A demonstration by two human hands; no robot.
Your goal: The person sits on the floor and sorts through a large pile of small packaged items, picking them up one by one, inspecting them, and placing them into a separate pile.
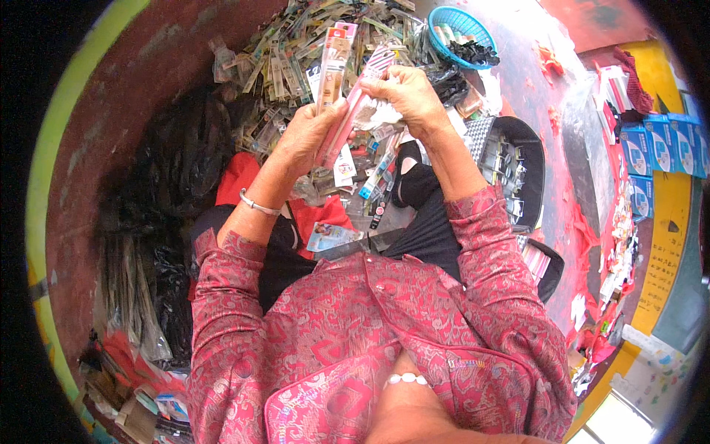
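My left hand [308, 136] grips several narrow clear packs [334, 66] with red and pink tops, held upright. A long pink pack [344, 130] with a striped upper end slants across the same hand. At its upper part, the fingers of my right hand [413, 100] pinch that pink pack. Crumpled whitish clear plastic [377, 114] shows under my right hand; whether it is held there cannot be made out. Below the hands, a white printed card [344, 169] and a blue-ended pack [370, 186] lie between my legs.
A large heap of slim plastic packs [277, 66] spreads ahead. Beyond my right hand is a blue plastic basket [461, 25] containing black items. To the right stands a black box [530, 161] with packs inside. Black plastic bags [183, 150] lie left; blue cartons [638, 147] are far right.
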